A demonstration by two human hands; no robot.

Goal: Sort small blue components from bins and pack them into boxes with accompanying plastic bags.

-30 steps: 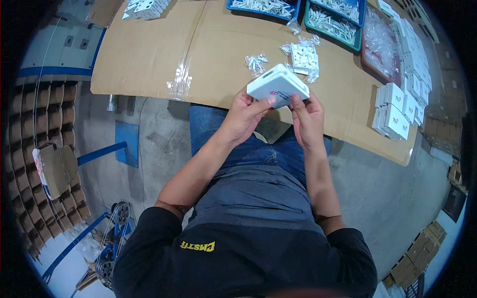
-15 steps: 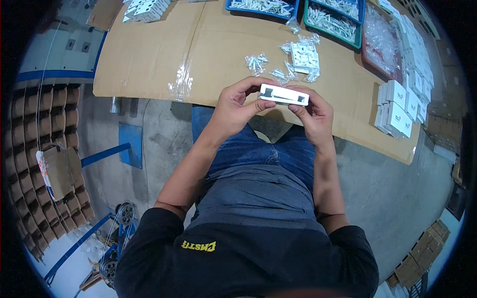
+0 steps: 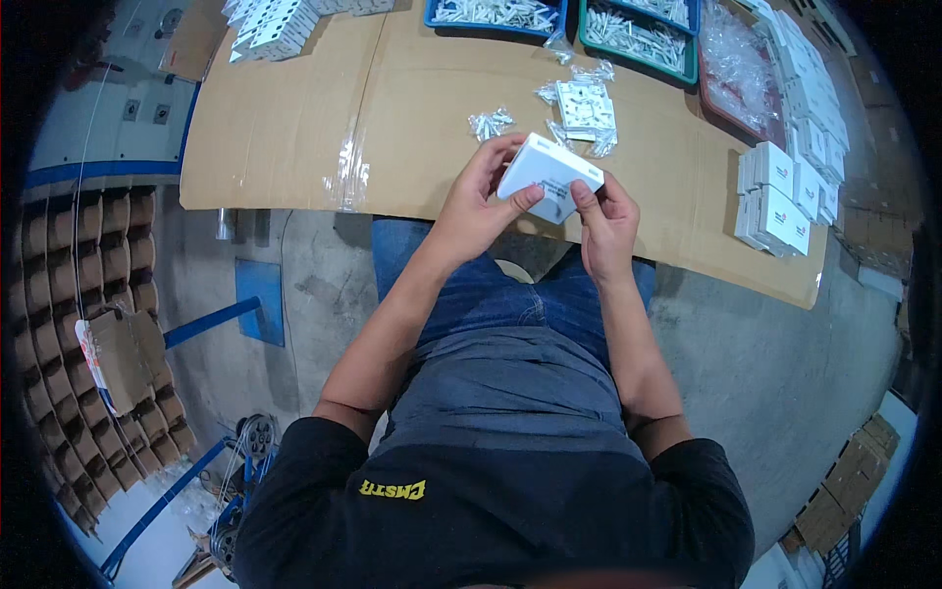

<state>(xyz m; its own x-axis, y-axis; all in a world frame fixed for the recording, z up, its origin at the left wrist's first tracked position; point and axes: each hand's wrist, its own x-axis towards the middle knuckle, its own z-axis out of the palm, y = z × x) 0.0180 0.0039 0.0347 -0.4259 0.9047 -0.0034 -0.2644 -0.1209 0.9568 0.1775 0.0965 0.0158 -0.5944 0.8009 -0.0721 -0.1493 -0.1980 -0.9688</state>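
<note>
From my remote seat I see the white box (image 3: 549, 175) up between the person's two hands, above the near edge of the table and in front of the lap. The left hand (image 3: 476, 199) wraps its left side, thumb flat on the printed broad face, fingers curled behind. The right hand (image 3: 610, 224) is partly closed at the right end, its thumb against the face near the corner; I can't tell how firmly its fingers grip behind.

Half a second ago I had the box's narrow side with cutouts facing me, lying nearly level; now the printed face is turned to me and the box tilts, its right end lower.

Under it, the tabletop is covered in brown cardboard (image 3: 265, 137), with clear tape (image 3: 348, 175) along a seam. Just beyond the box I make out a white panel stack (image 3: 587, 106) with small clear bags around it, and another clear bag of parts (image 3: 490, 124) to its left. Farther back stand a blue tray (image 3: 491, 35), a green tray (image 3: 691, 65) and a reddish tray (image 3: 732, 120). White boxes (image 3: 778, 201) are stacked at the right edge.

Beyond the table I see grey concrete floor (image 3: 329, 294), a cardboard divider grid (image 3: 93, 393) at left and brown cartons (image 3: 849, 481) at lower right.
</note>
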